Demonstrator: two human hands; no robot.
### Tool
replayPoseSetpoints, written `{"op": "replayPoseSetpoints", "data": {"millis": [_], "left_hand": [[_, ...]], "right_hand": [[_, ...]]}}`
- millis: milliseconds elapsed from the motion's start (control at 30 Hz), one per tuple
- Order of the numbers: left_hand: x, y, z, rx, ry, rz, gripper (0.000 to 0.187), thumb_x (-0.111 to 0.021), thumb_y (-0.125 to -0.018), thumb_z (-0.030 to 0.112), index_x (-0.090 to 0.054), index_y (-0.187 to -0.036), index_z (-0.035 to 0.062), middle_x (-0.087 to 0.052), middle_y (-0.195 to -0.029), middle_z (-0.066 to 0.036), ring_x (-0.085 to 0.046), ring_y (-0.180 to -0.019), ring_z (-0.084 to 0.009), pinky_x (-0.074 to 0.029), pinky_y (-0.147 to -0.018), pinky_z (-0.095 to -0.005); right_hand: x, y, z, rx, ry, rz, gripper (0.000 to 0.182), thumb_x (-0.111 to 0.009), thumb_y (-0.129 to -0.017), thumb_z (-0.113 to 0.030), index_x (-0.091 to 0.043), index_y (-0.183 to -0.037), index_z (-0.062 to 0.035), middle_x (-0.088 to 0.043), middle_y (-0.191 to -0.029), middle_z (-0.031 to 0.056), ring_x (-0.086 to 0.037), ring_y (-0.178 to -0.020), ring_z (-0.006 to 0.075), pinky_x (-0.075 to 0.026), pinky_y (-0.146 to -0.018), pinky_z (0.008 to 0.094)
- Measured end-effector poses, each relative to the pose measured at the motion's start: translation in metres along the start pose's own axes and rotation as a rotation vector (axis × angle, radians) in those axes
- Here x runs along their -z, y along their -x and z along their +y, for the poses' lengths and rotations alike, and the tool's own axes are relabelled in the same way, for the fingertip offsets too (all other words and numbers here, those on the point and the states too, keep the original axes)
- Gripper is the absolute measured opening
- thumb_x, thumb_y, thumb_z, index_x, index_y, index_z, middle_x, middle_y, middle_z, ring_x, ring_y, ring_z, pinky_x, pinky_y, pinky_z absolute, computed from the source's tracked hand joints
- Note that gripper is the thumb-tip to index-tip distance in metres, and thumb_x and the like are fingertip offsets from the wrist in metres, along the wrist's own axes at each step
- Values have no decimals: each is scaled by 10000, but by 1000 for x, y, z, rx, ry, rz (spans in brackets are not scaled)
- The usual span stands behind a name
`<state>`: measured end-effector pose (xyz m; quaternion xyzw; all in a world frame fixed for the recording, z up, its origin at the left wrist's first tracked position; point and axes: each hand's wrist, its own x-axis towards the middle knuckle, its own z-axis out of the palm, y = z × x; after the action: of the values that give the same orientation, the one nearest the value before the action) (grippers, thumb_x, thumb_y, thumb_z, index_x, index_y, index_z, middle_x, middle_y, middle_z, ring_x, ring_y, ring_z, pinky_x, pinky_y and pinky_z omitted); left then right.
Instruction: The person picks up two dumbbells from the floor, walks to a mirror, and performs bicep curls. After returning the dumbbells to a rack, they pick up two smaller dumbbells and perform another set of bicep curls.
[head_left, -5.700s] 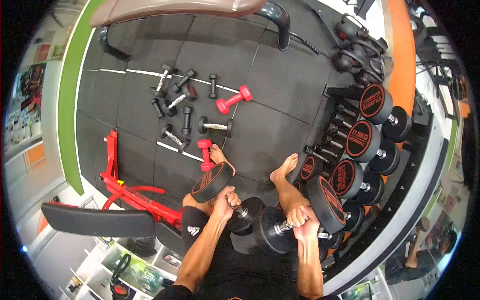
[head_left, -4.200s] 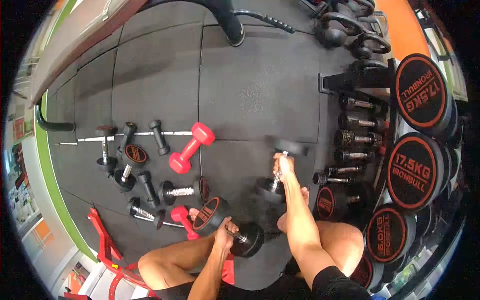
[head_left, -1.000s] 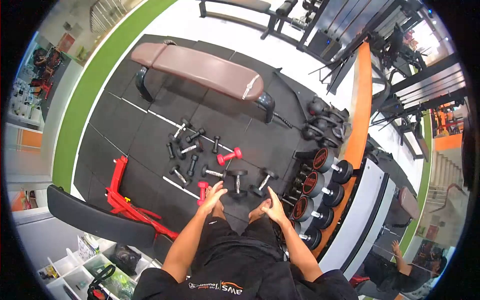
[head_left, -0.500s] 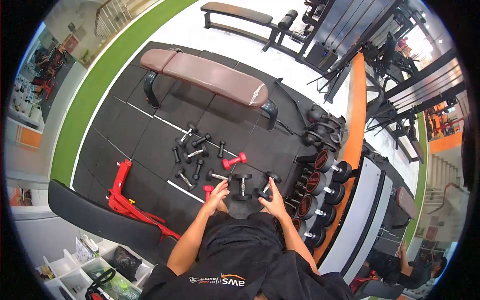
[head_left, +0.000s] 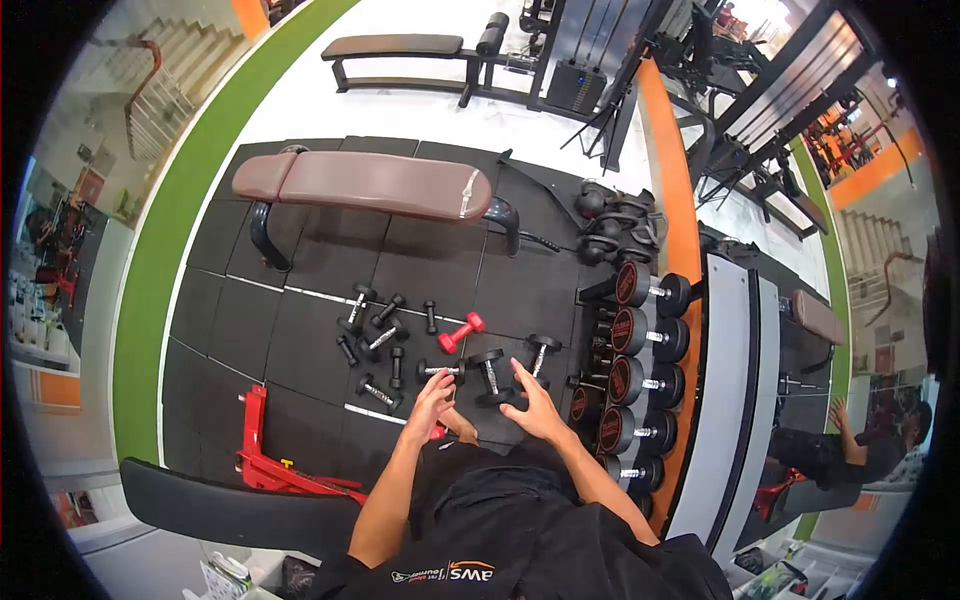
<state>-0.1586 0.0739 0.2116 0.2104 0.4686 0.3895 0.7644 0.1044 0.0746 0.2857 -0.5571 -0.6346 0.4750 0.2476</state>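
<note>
My left hand (head_left: 428, 408) and my right hand (head_left: 536, 408) are raised in front of my lap, apart, with fingers extended and nothing held. Below and between them on the floor lies a black dumbbell (head_left: 490, 377) with a chrome handle. Close to my left fingertips is another chrome-handled dumbbell (head_left: 441, 371), and beyond my right fingertips a third dumbbell (head_left: 541, 358). A red dumbbell (head_left: 461, 332) lies a little farther off. Several more black dumbbells (head_left: 383, 340) are scattered to the left. My left hand and leg mostly hide another red piece (head_left: 438, 432).
A brown padded bench (head_left: 370, 183) stands ahead on the black mat floor. On my right, a rack holds several round-headed dumbbells (head_left: 640, 335) beside a mirror. Kettlebells (head_left: 605, 225) sit at its far end. To my left are a red metal frame (head_left: 258, 440) and a black pad (head_left: 215, 505).
The view has turned, so the floor and bench appear rotated and shifted left. Both hands stay raised and empty; they sit slightly lower in view. The dumbbells look unmoved on the floor.
</note>
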Motion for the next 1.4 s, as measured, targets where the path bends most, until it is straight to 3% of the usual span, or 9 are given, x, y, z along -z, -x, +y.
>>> {"op": "replayPoseSetpoints", "data": {"millis": [100, 333, 433, 633, 767, 900, 1067, 1400], "left_hand": [[-12, 4, 6, -34, 16, -2, 706, -622, -908, 261, -345, -1536, 99, -402, -1529, -139, -408, -1388, -255, -367, -1084, -418], [-38, 23, -15, -137, 159, 72, 693, -582, -929, 265, -315, -1547, 100, -386, -1536, -140, -383, -1411, -283, -345, -1106, -463], [-55, 34, -31, -155, 221, 95, 702, -579, -926, 269, -303, -1550, 102, -388, -1536, -140, -385, -1410, -291, -342, -1104, -475], [-89, 58, -50, -207, 195, 85, 696, -581, -934, 302, -310, -1544, 107, -400, -1532, -136, -395, -1406, -286, -353, -1096, -463], [-107, 84, -61, -313, 287, 148, 680, -585, -938, 246, -314, -1533, 60, -421, -1508, -161, -438, -1375, -299, -403, -1084, -458], [-126, 113, -78, -388, 382, 163, 662, -549, -929, 188, -309, -1532, 54, -414, -1509, -177, -435, -1378, -308, -392, -1104, -474], [-153, 141, -90, -411, 401, 185, 666, -547, -934, 213, -306, -1530, 39, -396, -1521, -194, -414, -1395, -330, -371, -1115, -484], [-148, 158, -92, -415, 391, 143, 673, -552, -934, 227, -305, -1537, 58, -371, -1546, -183, -379, -1423, -330, -348, -1126, -487]], "right_hand": [[7, 9, -1, -109, -128, -16, 974, -771, -794, -183, -206, -1587, -165, -352, -1571, 172, -421, -1402, 336, -447, -1053, 465], [44, 18, 4, -14, -109, -105, 977, -764, -791, -147, -200, -1588, -151, -359, -1564, 185, -431, -1396, 345, -447, -1055, 469], [54, 24, 24, 50, -266, -62, 950, -746, -806, -126, -204, -1587, -135, -368, -1556, 193, -426, -1400, 335, -440, -1063, 460], [75, 52, 47, 21, -388, -87, 926, -730, -827, -117, -201, -1587, -128, -365, -1549, 214, -406, -1408, 355, -423, -1080, 467], [84, 69, 61, 10, -425, -142, 928, -735, -831, -119, -198, -1588, -136, -357, -1556, 206, -404, -1410, 352, -420, -1080, 464], [86, 90, 69, 8, -549, -173, 920, -737, -828, -93, -220, -1586, -159, -371, -1551, 195, -415, -1406, 326, -429, -1069, 431], [90, 115, 79, -4, -598, -201, 924, -729, -823, -73, -213, -1586, -141, -367, -1550, 202, -423, -1398, 325, -440, -1051, 428], [77, 128, 72, -17, -671, -237, 905, -686, -846, -73, -180, -1594, -127, -344, -1557, 199, -396, -1412, 312, -454, -1031, 398]]}}
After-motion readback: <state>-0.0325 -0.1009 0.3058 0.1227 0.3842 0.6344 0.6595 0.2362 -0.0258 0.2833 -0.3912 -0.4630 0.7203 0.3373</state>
